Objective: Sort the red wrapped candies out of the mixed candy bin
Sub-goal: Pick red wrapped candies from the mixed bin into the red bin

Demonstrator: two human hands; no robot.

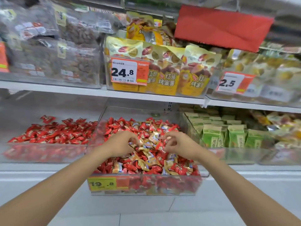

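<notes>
Your mixed bin (202,176) holds red candies (180,169) and gold ones (154,137); at nine o'clock, an all-red bin (44,154); at three, green packs (235,136); at twelve, yellow bags (167,79).

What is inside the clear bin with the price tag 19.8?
The clear bin holds red candies mixed with gold candies. Both hands, left hand and right hand, cover the candies beneath them; deeper layers are hidden.

Bin tag (101,184): 19.8; shelf tags (124,72): 24.8, 2.5.
</notes>
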